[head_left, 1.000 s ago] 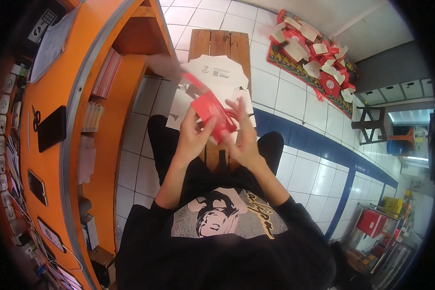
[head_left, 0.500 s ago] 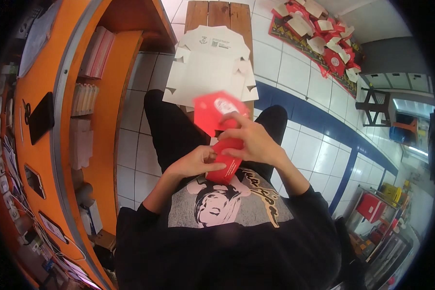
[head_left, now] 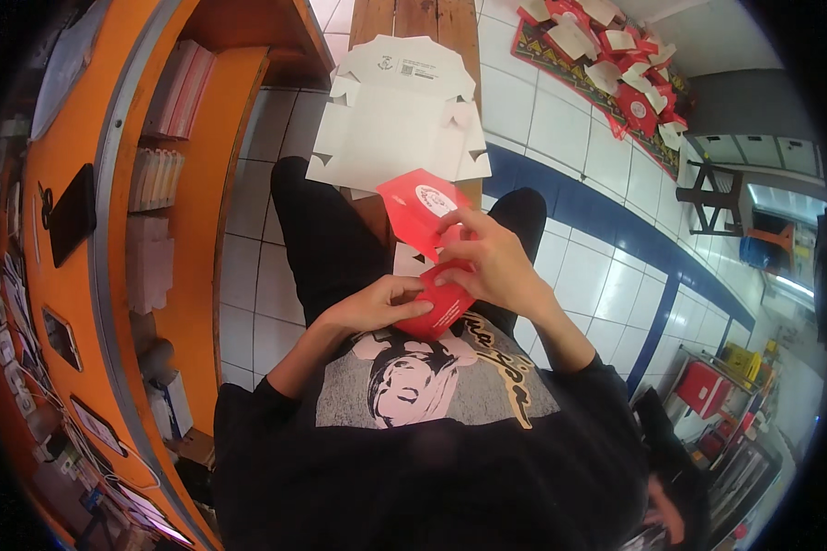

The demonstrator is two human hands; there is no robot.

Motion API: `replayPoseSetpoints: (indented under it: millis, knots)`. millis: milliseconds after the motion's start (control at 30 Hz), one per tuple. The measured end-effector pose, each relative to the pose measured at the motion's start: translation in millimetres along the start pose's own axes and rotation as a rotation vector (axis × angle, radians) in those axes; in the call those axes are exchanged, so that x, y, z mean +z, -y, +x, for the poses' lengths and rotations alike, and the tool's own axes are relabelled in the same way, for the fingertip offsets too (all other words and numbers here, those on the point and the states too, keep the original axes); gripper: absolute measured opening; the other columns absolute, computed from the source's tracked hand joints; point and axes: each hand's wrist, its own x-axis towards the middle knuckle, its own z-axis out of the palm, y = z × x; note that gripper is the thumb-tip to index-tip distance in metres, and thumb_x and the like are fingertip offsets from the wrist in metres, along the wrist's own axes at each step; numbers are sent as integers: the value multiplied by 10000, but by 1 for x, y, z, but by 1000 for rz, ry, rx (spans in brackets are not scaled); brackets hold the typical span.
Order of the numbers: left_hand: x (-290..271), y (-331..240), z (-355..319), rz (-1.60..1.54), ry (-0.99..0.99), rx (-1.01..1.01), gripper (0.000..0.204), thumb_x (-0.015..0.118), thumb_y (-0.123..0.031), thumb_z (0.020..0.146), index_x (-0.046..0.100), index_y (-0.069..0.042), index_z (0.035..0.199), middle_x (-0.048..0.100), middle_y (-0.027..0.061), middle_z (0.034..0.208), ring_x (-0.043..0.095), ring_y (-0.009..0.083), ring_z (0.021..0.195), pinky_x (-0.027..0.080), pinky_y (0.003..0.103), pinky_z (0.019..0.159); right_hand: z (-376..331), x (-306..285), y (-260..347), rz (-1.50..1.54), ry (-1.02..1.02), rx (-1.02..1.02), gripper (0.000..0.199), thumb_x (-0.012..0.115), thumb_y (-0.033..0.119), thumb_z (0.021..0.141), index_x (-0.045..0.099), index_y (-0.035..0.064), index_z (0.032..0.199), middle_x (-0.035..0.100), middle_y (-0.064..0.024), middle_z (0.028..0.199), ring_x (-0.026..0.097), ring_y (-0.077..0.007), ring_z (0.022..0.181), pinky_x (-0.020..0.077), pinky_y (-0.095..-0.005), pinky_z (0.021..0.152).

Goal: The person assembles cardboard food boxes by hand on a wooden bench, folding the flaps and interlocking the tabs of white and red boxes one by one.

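Over the lap, red carton (head_left: 439, 305): held in the air close to the shirt, toward the near end of the wooden bench (head_left: 436, 18); its upper flap, bearing a round white emblem, tilts away. Held so near, I judge, for steadiness.
Left hand (head_left: 379, 305): partly closed, thumb over the carton's lower left side, fingers curled behind it; apparently the anchoring grip.
Right hand (head_left: 489, 260): half open, fingers bent and spread, fingertips on the carton near the flap's fold; whether they press or merely rest, I cannot tell.
Pale cardboard blank (head_left: 386, 138): flat on the bench, clearly overhanging its left edge and slightly its right, being wider than the planks; placed before the knees, presumably for easy reach.
Red boxes (head_left: 606, 55): heaped on a patterned mat (head_left: 535, 53), well beyond the bench's right edge, seemingly clear of the legs.
Orange counter (head_left: 50, 303): beyond the bench's left edge.
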Motion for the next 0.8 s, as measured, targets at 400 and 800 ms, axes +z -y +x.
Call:
replayPoseSetpoints:
  millis: [400,800]
  knots:
    - [11,-27,18,-107,-677,521,261,481,-130,975,400,-3,1189,634,169,1031,610,130,918,492,245,765,-7,15,4,56,-268,-140,644,800,413,632,596,161,1189,347,-182,1400,333,-415,1269,366,-510,983]
    - [-19,-83,3,408,-221,656,970,759,-568,675,369,-4,1361,534,108,1272,582,173,1001,438,304,880,-3,-35,-64,900,-1032,47,458,604,286,875,531,-38,1191,584,-141,1176,534,-241,1143,427,-366,953]
